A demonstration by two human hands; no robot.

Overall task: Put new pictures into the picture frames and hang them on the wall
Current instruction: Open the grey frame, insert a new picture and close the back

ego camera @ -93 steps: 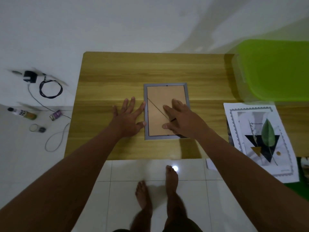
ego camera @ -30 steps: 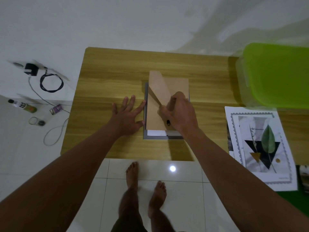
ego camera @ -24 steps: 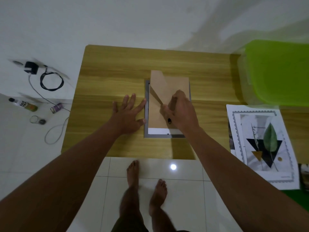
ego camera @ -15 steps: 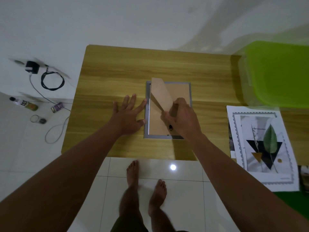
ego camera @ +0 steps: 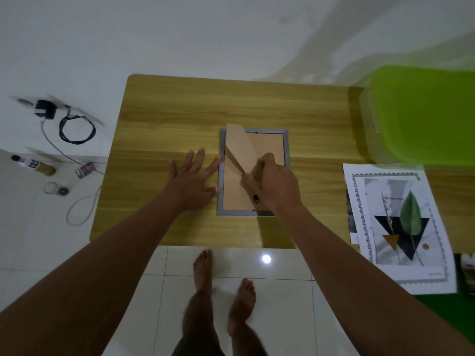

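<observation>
Risk: hinged stand flap (ego camera: 239,147) could tear off brown fibreboard backing (ego camera: 235,194) if right hand (ego camera: 275,183), pinching it, yanks askew; grey rectangular picture frame (ego camera: 287,147) lies face-down mid wooden table (ego camera: 180,111), flat spread left hand (ego camera: 192,183) just beside it.

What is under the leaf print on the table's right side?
Another printed sheet peeks out left of the leaf print; its picture is mostly covered. Any others are hidden.
</observation>
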